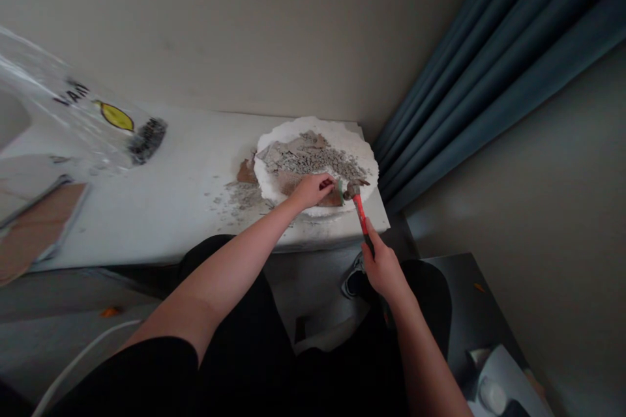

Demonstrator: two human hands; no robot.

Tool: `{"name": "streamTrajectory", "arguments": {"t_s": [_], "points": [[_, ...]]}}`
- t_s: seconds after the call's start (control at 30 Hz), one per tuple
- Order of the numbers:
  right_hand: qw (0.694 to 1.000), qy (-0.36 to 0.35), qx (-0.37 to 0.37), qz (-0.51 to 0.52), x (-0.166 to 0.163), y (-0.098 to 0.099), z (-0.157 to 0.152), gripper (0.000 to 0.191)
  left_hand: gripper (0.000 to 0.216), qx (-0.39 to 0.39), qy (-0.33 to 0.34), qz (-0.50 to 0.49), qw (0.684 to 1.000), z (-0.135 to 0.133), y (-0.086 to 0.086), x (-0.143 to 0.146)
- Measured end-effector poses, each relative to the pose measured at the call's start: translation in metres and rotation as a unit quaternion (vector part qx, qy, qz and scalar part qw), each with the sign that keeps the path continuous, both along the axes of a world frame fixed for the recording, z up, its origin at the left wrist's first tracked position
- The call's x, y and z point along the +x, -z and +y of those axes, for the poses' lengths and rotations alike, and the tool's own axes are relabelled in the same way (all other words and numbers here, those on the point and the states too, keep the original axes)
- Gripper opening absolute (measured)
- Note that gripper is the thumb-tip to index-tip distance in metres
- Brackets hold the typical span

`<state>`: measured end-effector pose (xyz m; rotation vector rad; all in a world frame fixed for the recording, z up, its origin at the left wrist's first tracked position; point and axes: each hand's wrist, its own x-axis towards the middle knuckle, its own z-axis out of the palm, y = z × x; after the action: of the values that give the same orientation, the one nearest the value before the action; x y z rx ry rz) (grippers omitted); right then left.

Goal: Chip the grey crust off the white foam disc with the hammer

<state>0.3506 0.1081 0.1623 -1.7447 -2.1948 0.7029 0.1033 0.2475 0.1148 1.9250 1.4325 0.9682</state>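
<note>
My right hand (pixel 384 265) is wrapped round the handle of a hammer (pixel 360 210) with a red and black grip. The metal head rests over the near right rim of a white scalloped plate (pixel 369 159). On that plate lies a heap of grey rubble (pixel 313 155). My left hand (pixel 315 190) is over the plate's near side, thumb and fingers curled together in a pinch. What they hold, if anything, is too small to make out. Just under and beside it is a flat brown piece (pixel 331 199) with a green edge at its right end, close to the hammer head.
The plate stands on a white table (pixel 161 208). Grey crumbs (pixel 239 199) and a brown fragment (pixel 247 171) lie left of it. Further left are a clear plastic bag (pixel 92 117) and a brown board (pixel 44 228). A blue curtain (pixel 454 78) hangs at the right.
</note>
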Motion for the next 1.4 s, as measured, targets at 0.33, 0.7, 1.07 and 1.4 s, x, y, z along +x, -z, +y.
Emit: {"name": "streamTrajectory", "arguments": {"t_s": [0.33, 0.7, 1.07, 1.4], "points": [[1.0, 0.003, -0.002, -0.008, -0.001, -0.003, 0.0, 0.064, 0.017, 0.012, -0.001, 0.005, 1.0, -0.001, 0.001, 0.001], [1.0, 0.0, 0.001, -0.007, -0.001, -0.002, 0.001, 0.065, 0.016, 0.005, -0.002, 0.001, 1.0, 0.0, 0.002, 0.001], [0.998, -0.006, 0.038, 0.041, -0.007, -0.041, 0.0, 0.063, 0.036, -0.005, -0.025, -0.039, 0.999, -0.003, 0.006, 0.003], [0.999, -0.034, 0.026, -0.016, -0.026, -0.05, 0.004, 0.064, 0.044, -0.005, -0.035, -0.066, 0.997, -0.002, 0.011, 0.005]]}}
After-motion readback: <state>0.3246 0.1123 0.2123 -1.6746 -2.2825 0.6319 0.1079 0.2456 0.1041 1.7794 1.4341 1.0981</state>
